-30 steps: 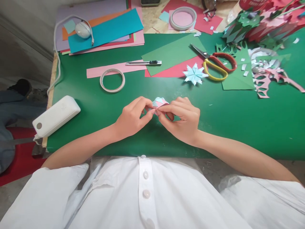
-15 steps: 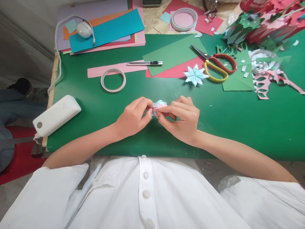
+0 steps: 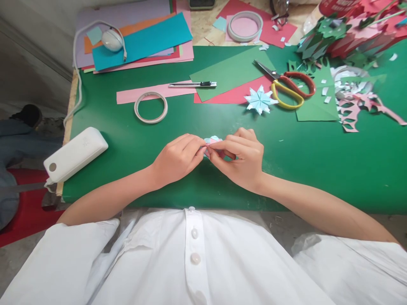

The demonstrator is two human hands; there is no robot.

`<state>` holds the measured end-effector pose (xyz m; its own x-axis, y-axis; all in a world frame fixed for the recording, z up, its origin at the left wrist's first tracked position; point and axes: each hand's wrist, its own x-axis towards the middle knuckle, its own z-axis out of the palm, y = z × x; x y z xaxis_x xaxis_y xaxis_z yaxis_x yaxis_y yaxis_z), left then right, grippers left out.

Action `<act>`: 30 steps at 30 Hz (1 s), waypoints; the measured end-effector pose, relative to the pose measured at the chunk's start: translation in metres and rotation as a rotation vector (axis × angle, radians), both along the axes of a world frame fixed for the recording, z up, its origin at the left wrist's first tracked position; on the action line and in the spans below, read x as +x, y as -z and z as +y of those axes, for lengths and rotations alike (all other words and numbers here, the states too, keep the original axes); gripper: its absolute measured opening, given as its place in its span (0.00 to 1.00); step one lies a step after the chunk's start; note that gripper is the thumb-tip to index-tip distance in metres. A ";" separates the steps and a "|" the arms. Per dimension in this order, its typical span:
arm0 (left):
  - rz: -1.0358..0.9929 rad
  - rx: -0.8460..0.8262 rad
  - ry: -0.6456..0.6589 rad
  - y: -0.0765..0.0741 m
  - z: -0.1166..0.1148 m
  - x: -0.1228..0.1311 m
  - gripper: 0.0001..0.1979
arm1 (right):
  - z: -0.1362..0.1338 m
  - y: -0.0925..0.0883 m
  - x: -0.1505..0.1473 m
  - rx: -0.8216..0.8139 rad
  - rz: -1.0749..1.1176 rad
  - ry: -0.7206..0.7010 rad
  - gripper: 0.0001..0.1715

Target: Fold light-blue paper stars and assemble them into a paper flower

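A small pink and light-blue folded paper piece (image 3: 213,139) is held between my two hands, just above the green table top near its front edge. My left hand (image 3: 179,157) pinches its left side with thumb and fingertips. From the right, my right hand (image 3: 241,156) grips it between thumb and index finger. My fingers cover much of the piece, so its full shape is hidden. Beyond my right hand lies a light-blue paper star (image 3: 260,100), its points touching the yellow handle of the scissors (image 3: 288,87).
A tape roll (image 3: 150,107), a utility knife (image 3: 192,84) and green paper (image 3: 233,72) lie ahead. At left are a white power bank (image 3: 75,155) and stacked coloured paper (image 3: 143,40). Paper scraps (image 3: 351,110) and folded paper flowers (image 3: 352,36) crowd the right. Another tape roll (image 3: 244,26) is behind.
The fingers of my left hand have closed in and shifted slightly right and down on the folded paper piece. My right hand keeps nearly the same pinch.
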<state>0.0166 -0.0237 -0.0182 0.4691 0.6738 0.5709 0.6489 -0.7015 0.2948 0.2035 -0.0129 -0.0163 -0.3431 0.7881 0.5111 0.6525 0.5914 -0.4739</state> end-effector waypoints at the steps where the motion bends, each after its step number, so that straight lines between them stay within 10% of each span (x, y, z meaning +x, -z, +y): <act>1: -0.006 0.001 0.011 0.000 0.000 0.000 0.08 | 0.000 0.000 0.000 0.003 0.002 -0.002 0.11; 30: -0.124 -0.058 0.033 -0.002 0.000 0.000 0.07 | 0.001 0.001 0.002 0.063 -0.044 -0.017 0.11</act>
<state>0.0170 -0.0238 -0.0161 0.4194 0.6929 0.5865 0.5820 -0.7010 0.4121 0.2059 -0.0117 -0.0172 -0.3798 0.7487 0.5434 0.6613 0.6304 -0.4065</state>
